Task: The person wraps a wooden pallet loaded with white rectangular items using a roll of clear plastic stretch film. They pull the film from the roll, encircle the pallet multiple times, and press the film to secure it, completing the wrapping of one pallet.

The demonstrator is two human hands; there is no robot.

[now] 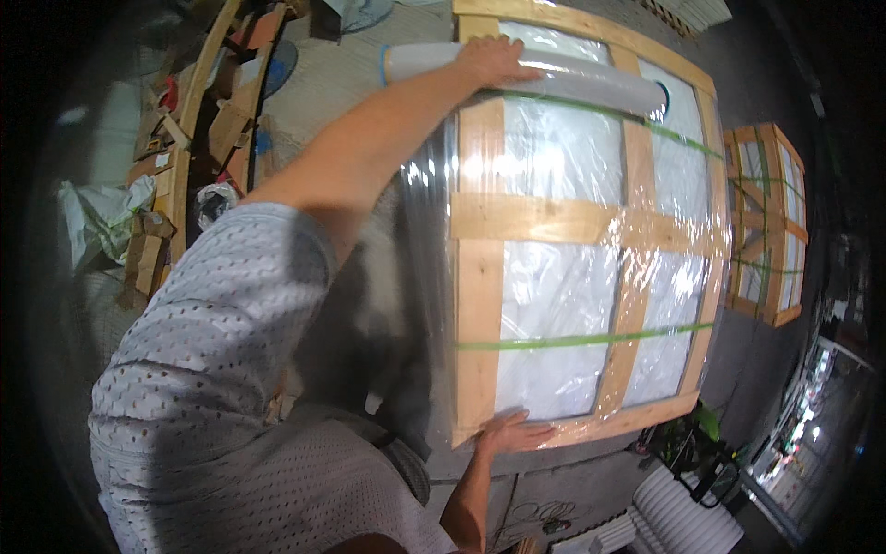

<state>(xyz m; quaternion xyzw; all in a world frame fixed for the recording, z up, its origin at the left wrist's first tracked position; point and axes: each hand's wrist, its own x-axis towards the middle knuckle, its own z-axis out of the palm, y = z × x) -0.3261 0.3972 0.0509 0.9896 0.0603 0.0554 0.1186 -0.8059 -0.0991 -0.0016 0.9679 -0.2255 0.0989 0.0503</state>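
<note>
Film roll — a long, pale, glossy tube — lies across the far end of the wooden crate, its near-left end jutting past the crate's edge and its right end resting over the slatted face. The left hand is over it toward the left, fingers bent partway round the top; where the thumb sits underneath I cannot tell. That grip, near the overhanging end, probably lets one palm both carry the roll and keep it pressed to the wood.

The right hand is open, fingers stretched out and together, laid flat on the crate's near rail close to its left corner. It appears to hold nothing; its place at the opposite end suggests a brace, steadying the body during the long reach of the other arm.

Clear film covers the face and hangs in shiny folds down the left side (how many layers, I cannot tell). Beneath it, a green strap runs across the slats, likely there to bind the frame around the white contents. Well apart on the right stands a second crate, strapped in green too.
</note>
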